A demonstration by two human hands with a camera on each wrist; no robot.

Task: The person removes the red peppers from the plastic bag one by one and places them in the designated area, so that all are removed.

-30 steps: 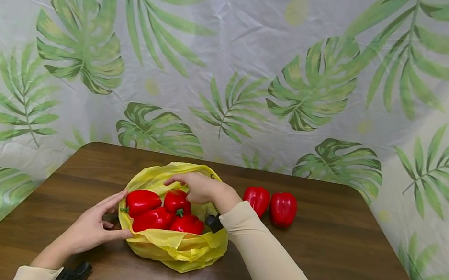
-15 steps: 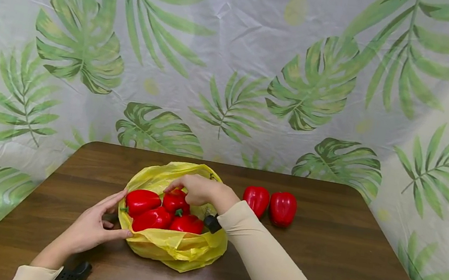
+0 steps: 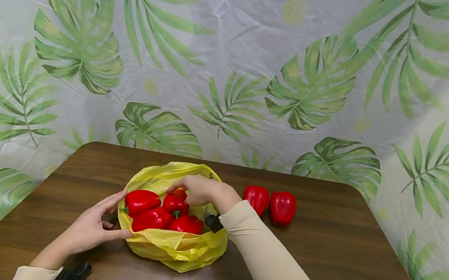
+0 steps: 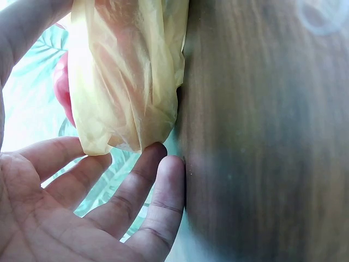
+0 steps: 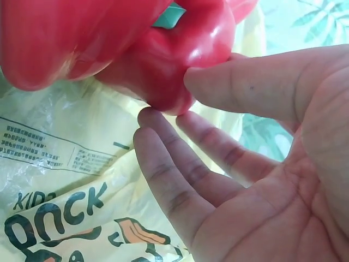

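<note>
A yellow plastic bag (image 3: 177, 251) with its rim rolled wide stands on the table, several red bell peppers (image 3: 153, 219) lying inside. My right hand (image 3: 201, 191) reaches in over the far right rim. Its thumb and fingertips grip one red bell pepper (image 5: 169, 71) at the end away from its green stem. My left hand (image 3: 93, 227) rests against the bag's left side, thumb at the front rim and fingers spread farther back. In the left wrist view, the fingertips (image 4: 155, 150) touch the thin plastic from outside.
Two more red bell peppers, one nearer the bag (image 3: 256, 199) and one beside it (image 3: 282, 209), sit behind the right forearm. The brown wooden table (image 3: 352, 275) ends at a leaf-patterned curtain (image 3: 237, 55). Dark print shows on the bag's inner wall (image 5: 92, 180).
My right fingers have closed down onto the red bell pepper near the bag's middle, and it has shifted slightly. My left hand and the bag have stayed in place.
</note>
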